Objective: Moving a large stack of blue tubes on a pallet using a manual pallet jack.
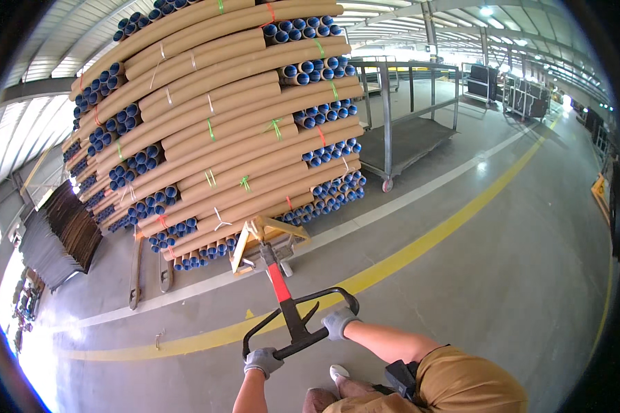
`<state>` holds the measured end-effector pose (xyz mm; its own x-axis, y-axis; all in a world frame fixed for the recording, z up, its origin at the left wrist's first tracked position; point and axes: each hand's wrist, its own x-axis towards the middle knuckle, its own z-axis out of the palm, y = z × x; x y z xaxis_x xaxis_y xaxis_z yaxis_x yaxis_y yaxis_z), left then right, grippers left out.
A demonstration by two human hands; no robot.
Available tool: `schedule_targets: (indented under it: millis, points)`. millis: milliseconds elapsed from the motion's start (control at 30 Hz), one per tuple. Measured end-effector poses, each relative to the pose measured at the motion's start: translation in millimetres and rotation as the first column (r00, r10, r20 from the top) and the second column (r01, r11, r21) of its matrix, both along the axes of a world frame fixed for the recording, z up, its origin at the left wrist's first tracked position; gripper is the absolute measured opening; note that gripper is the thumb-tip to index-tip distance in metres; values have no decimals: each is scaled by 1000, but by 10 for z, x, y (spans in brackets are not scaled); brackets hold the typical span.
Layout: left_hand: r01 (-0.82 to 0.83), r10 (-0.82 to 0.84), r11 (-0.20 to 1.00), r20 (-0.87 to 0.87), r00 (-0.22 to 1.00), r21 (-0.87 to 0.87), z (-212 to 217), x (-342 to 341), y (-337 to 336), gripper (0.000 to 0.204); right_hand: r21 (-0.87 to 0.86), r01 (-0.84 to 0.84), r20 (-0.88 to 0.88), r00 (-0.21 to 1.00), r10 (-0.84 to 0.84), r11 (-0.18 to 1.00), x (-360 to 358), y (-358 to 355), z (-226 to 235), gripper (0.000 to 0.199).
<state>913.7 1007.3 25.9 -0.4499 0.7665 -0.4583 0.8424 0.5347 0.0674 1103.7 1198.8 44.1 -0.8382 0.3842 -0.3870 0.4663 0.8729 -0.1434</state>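
My left hand (262,361), in a grey glove, grips the lower left end of the black loop handle (297,322) of a yellow pallet jack (266,242). The gloved right hand (339,322) grips the same loop on its right side. A red section of the jack's tiller runs up from the handle to the yellow pump body. The jack sits under a tall stack of long brown cardboard tubes (220,117) with blue end caps, tied in bundles with green, red and white straps.
A yellow floor line (420,242) and a white line (420,193) cross the grey concrete floor. A grey metal cart (406,131) stands right of the stack. Dark flat sheets (58,237) lean at the left. Racks stand far back right.
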Motion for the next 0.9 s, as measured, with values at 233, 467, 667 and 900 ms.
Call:
schedule_targets:
  millis: [233,467,667,900]
  points:
    - [20,-20,1000,-2,1000,4,-159,115,-24,39,-44,-4,34,999,6,999,94,60,-143,29]
    - [-32,35,997,34,999,-73,333,197,216,34,-40,-46,8,999,46,998,50,287,125,28]
    - [-70,75,993,41,996,-93,245,329,339,34,-38,-98,-16,995,97,994,199,473,135,28]
    - [-144,145,988,34,989,-47,156,853,682,41,-45,-205,49,977,207,978,465,1015,50,27]
